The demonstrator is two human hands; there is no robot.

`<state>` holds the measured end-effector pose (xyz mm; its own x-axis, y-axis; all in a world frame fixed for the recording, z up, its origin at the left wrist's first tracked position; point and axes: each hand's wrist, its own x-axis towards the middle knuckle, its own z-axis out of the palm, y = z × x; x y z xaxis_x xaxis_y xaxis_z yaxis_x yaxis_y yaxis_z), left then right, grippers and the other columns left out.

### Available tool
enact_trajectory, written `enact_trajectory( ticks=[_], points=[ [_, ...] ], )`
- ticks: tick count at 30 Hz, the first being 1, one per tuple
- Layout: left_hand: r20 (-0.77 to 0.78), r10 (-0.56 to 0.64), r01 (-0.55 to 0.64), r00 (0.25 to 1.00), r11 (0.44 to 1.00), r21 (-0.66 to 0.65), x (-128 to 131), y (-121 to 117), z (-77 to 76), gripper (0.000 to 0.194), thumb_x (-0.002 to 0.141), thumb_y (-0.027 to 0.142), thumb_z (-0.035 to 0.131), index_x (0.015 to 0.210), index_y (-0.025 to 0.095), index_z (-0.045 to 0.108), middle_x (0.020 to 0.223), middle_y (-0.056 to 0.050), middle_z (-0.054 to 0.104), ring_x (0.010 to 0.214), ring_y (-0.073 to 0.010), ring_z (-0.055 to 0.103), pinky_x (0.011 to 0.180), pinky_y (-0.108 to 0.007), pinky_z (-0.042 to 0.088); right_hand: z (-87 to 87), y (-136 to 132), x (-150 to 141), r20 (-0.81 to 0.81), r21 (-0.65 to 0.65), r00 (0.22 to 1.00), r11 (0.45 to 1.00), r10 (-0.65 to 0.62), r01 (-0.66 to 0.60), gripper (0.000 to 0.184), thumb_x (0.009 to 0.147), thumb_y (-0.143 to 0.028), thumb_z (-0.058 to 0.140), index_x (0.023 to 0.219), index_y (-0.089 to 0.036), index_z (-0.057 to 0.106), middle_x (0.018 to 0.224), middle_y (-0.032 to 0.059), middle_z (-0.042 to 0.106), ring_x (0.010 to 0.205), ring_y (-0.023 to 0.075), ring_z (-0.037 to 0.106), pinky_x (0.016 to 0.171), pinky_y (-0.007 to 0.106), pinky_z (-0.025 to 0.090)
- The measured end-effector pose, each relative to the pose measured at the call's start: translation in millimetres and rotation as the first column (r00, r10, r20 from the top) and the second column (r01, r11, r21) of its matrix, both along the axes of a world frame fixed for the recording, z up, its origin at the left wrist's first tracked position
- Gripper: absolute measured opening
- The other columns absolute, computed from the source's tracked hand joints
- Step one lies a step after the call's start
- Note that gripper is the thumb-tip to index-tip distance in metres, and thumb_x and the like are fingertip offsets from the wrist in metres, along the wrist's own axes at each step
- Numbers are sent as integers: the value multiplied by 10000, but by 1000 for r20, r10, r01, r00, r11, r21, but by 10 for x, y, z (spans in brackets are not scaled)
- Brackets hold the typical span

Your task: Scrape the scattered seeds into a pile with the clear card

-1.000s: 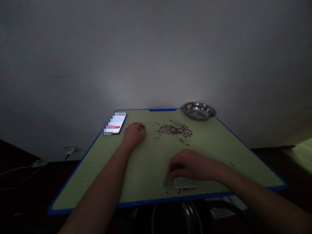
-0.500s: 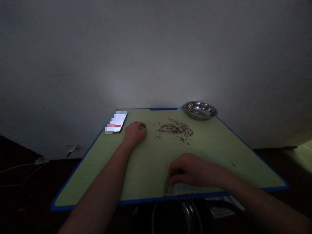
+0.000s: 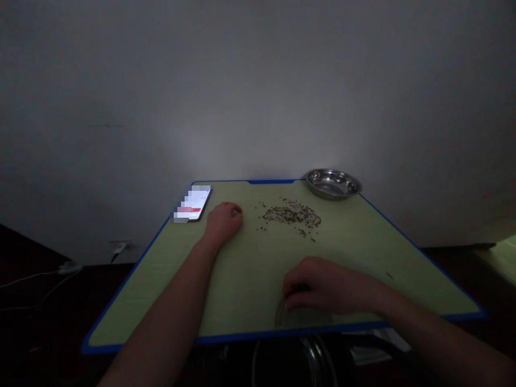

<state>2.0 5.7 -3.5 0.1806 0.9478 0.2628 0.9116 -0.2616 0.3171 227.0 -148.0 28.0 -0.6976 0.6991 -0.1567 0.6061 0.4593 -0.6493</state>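
My left hand rests on the green table, fingers curled in with thumb and forefinger close together; nothing shows in it. To its right lies a loose patch of small dark grains mixed with pale ones. My right hand is at the front edge, closed on a clear, flat plastic piece whose exact kind I cannot make out. The piece stands against the tabletop just behind the blue rim, partly hidden under the hand. Below that edge sits a round, shiny-rimmed vessel, dark inside.
A shallow steel bowl stands at the back right corner. A lit phone lies at the left edge. A thin dark sliver lies on the right. Behind the table is a wall; cables run at lower left.
My right hand has drawn the clear piece toward me to the front edge. The few grains in front of it no longer show on the tabletop. My left hand stays put.
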Motion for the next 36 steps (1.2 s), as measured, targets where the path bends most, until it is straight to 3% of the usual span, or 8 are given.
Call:
enact_trajectory(
  ticks=[5, 9, 12, 16, 21, 26, 36],
  points=[
    [3, 0, 0, 1000, 1000, -9, -8, 15, -19, 302, 798, 251, 474, 990, 179, 697, 1137, -102, 650, 1087, -250, 572, 969, -388, 426, 8, -30, 16, -5, 40, 1000, 999, -19, 19, 176, 851, -349, 639, 844, -199, 732, 735, 4, 706, 650, 122, 594, 596, 220, 384],
    [10, -2, 3, 1000, 1000, -5, -10, 14, -24, 297, 793, 239, 473, 982, 182, 695, 1136, -94, 649, 1076, -248, 574, 959, -385, 429, 110, 65, 174, -64, 76, 981, 979, -183, 188, 195, 878, -331, 573, 820, -184, 688, 698, -4, 664, 609, 114, 555, 559, 220, 378],
    [18, 5, -5, 1000, 1000, -14, -12, 12, -27, 300, 790, 238, 473, 986, 182, 693, 1153, -96, 641, 1085, -253, 569, 955, -391, 428, 188, 256, 486, -162, 176, 913, 899, -374, 400, 247, 888, -362, 511, 778, -181, 638, 659, 0, 629, 597, 127, 540, 557, 236, 388],
    [16, -12, 12, 1000, 1000, -1, -20, 14, -35, 304, 791, 237, 467, 984, 176, 694, 1128, -99, 650, 1079, -257, 572, 954, -396, 426, 128, 555, 1056, -212, 284, 774, 720, -597, 633, 301, 847, -441, 488, 718, -191, 594, 612, 8, 611, 503, 127, 486, 492, 254, 351],
    [22, -5, 5, 1000, 1000, -3, -35, 19, -40, 296, 793, 242, 464, 974, 184, 691, 1142, -96, 645, 1077, -260, 573, 940, -406, 430, -168, 791, 1497, -27, 348, 717, 666, -696, 660, 341, 839, -393, 453, 590, -195, 576, 529, 5, 568, 465, 134, 480, 488, 271, 341],
    [25, -2, 2, 1000, 1000, -10, -53, 21, -36, 288, 792, 246, 465, 970, 185, 684, 1135, -90, 645, 1084, -248, 568, 958, -385, 423, -310, 945, 1370, 18, 361, 703, 660, -711, 659, 320, 856, -353, 471, 616, -184, 600, 540, 18, 602, 497, 150, 525, 507, 271, 355],
    [26, -5, 6, 1000, 1000, -14, -69, 11, -27, 287, 780, 224, 463, 962, 177, 680, 1123, -93, 653, 1084, -234, 570, 970, -374, 418, -207, 1029, 737, 47, 364, 786, 743, -617, 562, 220, 854, -310, 532, 760, -174, 677, 631, 44, 673, 586, 171, 594, 541, 264, 363]
  ],
)
